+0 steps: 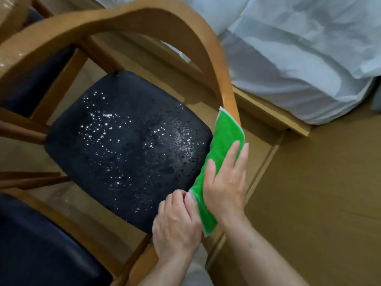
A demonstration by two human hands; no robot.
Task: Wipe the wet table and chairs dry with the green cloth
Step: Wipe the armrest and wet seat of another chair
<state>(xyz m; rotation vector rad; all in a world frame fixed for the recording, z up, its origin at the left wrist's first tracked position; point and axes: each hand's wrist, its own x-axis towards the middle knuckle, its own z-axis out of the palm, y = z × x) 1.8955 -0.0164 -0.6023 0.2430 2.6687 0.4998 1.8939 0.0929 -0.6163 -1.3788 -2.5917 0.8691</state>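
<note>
A wooden chair with a curved backrest rail point(115, 19) fills the view; its dark blue seat point(123, 147) is covered in water droplets. The green cloth point(224, 133) is draped along the right part of the rail. My right hand point(226, 180) lies flat on the cloth, pressing it against the rail, fingers spread. My left hand point(177, 221) grips the rail just below, with its fingertips pinching the cloth's lower edge.
A second dark-seated chair point(41, 248) stands at the lower left, and another seat point(31, 79) shows at the upper left. A bed with white sheets point(299, 58) lies at the upper right. Brown cardboard point(319, 193) covers the floor on the right.
</note>
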